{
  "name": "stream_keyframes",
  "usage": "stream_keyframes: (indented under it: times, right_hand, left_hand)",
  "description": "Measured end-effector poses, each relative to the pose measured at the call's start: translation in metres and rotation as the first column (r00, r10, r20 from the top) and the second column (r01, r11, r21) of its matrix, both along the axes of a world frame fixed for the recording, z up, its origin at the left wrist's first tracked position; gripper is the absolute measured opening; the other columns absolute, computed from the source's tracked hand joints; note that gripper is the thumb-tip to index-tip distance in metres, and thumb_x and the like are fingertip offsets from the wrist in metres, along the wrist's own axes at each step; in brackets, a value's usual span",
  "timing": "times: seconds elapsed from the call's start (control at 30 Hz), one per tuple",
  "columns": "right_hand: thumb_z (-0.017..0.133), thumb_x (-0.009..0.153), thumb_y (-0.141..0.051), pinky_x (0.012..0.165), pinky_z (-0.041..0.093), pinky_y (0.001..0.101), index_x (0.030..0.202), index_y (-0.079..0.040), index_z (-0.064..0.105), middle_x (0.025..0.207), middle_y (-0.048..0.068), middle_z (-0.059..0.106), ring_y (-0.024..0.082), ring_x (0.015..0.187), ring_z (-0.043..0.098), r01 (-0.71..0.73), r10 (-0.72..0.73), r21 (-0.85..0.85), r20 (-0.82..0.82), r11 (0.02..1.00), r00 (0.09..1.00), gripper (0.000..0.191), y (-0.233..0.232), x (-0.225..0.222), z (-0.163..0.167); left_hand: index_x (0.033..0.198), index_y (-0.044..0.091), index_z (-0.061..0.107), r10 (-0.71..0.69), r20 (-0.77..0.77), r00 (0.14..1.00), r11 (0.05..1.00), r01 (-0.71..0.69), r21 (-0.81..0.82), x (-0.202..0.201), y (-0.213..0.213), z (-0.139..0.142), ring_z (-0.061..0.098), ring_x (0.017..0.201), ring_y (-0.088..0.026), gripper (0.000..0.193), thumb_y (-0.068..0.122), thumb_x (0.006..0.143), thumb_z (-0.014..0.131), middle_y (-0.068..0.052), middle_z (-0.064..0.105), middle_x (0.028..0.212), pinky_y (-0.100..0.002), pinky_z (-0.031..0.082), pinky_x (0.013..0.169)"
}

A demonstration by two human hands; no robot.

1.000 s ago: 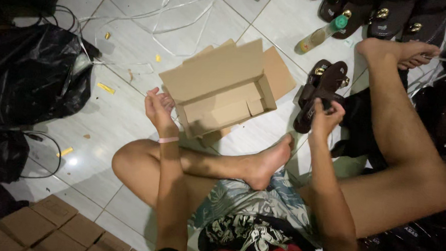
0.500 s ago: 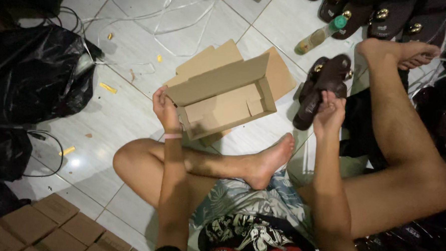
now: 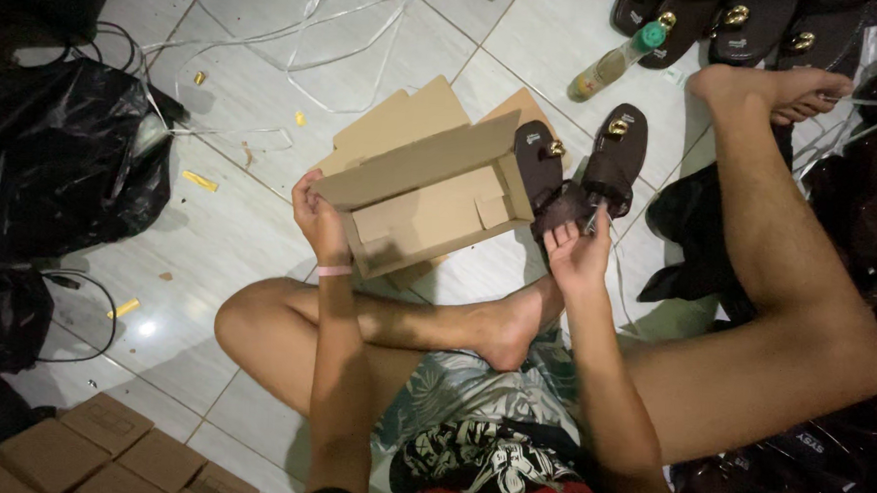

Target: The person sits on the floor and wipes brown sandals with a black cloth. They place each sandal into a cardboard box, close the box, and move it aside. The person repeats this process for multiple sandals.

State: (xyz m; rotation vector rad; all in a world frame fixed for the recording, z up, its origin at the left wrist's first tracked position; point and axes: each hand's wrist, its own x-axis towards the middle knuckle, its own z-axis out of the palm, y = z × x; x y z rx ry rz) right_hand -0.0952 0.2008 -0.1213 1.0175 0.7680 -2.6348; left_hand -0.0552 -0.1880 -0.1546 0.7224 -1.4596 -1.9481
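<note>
Seated person on a tiled floor point(image 3: 212, 246), viewed from above, legs folded.

Left hand point(image 3: 319, 220): closed on the near left corner of an open cardboard box point(image 3: 430, 212), fingers wrapped over the wall edge. The box rests on flattened cardboard sheets point(image 3: 405, 117), its long axis running left to right and tilted up toward the right, its opening facing the person, one long flap raised along the far side.

Right hand point(image 3: 578, 253): gripping the heel ends of a pair of dark brown sandals point(image 3: 585, 169) (each with a gold ornament on the strap). The pair fans away from the hand, toes pointing to the far side; the left sandal touches the box's right end wall.

Key relation: the sandals lie just beside the box's right end, their long axis roughly crosswise to the box's. The right hand is the nearer to them; the left hand is at the opposite end of the box, well apart from the pair.

Surroundings: a bottle point(image 3: 619, 59) with green cap beyond the sandals, further sandals point(image 3: 754, 24) at the top edge, black bags point(image 3: 58, 161) at left, stacked small boxes point(image 3: 104, 454) at lower left, loose white strapping point(image 3: 301, 14) on the floor.
</note>
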Motion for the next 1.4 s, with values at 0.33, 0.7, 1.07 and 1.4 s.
stream_keyframes:
  times: [0.33,0.7,1.07,1.4]
  right_hand:
    - [0.066,0.097,-0.034,0.099,0.055,0.0419,0.118,-0.005,0.061,0.12,0.017,0.068,0.028,0.112,0.068,-0.02,0.014,-0.042,-0.136,0.999,0.991,0.037,0.006,-0.075,-0.003]
    - [0.066,0.112,-0.035,0.072,0.046,0.0268,0.134,-0.023,0.06,0.106,-0.001,0.065,0.011,0.087,0.059,0.235,-0.148,0.061,-0.618,0.97,0.772,0.026,0.087,-0.026,0.09]
    - [0.065,0.084,0.002,0.06,0.046,0.0431,0.09,-0.003,0.069,0.071,0.012,0.061,0.031,0.059,0.059,0.528,0.914,0.841,-0.115,-0.119,0.39,0.009,0.046,0.04,0.097]
    - [0.064,0.079,0.006,0.073,0.058,0.0382,0.1,-0.005,0.078,0.089,0.012,0.074,0.03,0.077,0.074,0.404,0.963,0.904,-0.22,0.142,0.154,0.028,-0.025,0.036,0.105]
  left_hand:
    - [0.124,-0.001,0.058,-0.031,-0.006,1.0,0.998,0.031,-0.049,-0.002,0.003,0.012,0.061,0.113,-0.017,0.023,-0.001,0.105,0.046,-0.009,0.064,0.119,-0.03,0.049,0.103]
    - [0.122,-0.002,0.06,0.066,0.044,0.997,0.99,-0.06,-0.131,-0.011,0.013,0.004,0.06,0.107,-0.014,0.021,0.013,0.115,0.048,-0.009,0.066,0.116,-0.028,0.049,0.099]
    - [0.131,0.009,0.058,-0.532,-0.011,0.846,0.725,0.449,-0.523,0.052,0.074,0.158,0.055,0.131,-0.019,0.024,0.01,0.109,0.049,-0.01,0.058,0.138,-0.03,0.047,0.106]
    - [0.151,0.005,0.053,-0.708,0.114,0.697,0.567,0.658,-0.496,0.08,0.113,0.223,0.065,0.131,-0.032,0.066,0.003,0.087,0.067,-0.014,0.065,0.143,-0.04,0.053,0.11]
